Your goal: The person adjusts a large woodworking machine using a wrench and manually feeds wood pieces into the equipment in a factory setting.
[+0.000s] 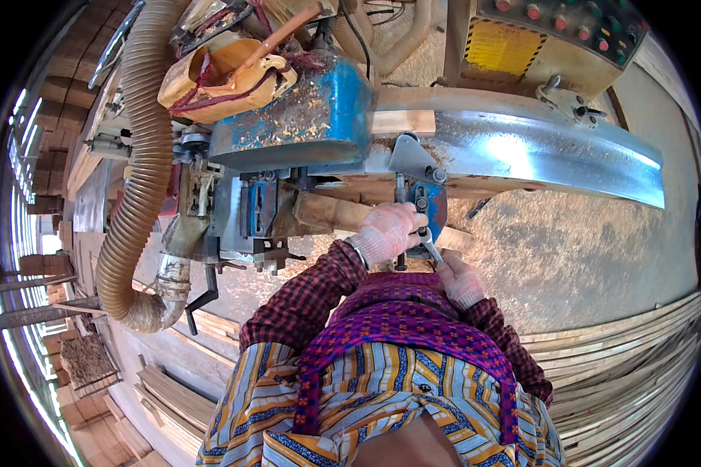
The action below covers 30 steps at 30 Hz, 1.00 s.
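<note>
My right hand (461,282), in a pale work glove, is closed round the handle of a metal wrench (431,245). The wrench's head rests against the bolts of a blue bracket (433,204) at the near side of the woodworking machine. Just left of it is my left hand (385,233), gloved too, with fingers curled together against the bracket beside the wrench head. What those fingers grip is hidden. A grey metal plate (413,158) with bolts sits above the bracket, and a dark upright bolt (401,261) stands close under my left hand.
The machine's blue housing (304,117) carries wood chips and a cut-open yellow container (226,78). A ribbed hose (132,171) bends down at the left, near a black crank handle (202,296). A shiny metal table (537,152) extends right, below a control panel (553,31). Timber strips (623,366) lie lower right.
</note>
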### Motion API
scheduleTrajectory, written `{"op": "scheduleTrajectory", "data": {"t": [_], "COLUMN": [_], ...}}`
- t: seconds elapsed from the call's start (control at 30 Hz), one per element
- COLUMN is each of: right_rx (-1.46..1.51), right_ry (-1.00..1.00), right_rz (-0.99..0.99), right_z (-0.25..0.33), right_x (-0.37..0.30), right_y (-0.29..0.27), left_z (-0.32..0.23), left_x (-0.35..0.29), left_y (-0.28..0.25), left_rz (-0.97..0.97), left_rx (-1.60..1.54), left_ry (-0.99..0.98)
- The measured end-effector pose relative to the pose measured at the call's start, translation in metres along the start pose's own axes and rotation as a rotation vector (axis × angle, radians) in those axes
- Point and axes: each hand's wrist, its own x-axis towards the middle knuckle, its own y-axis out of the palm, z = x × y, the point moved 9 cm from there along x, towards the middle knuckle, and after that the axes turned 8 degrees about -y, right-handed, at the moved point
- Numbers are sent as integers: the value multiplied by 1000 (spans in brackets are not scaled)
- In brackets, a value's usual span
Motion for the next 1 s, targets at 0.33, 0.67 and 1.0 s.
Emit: {"op": "scheduleTrajectory", "data": {"t": [0.33, 0.67, 1.0], "right_rx": [77, 40, -1214], "right_ry": [-5, -247, -479], "right_rz": [-98, 37, 889], "right_z": [-3, 6, 132], "right_x": [10, 34, 116], "right_y": [16, 5, -43], "left_z": [3, 5, 2], "left_x": [11, 11, -2], "left_y": [8, 14, 0], "left_rz": [89, 22, -104], "left_rx": [63, 51, -66], "left_ry": [42, 9, -194]}}
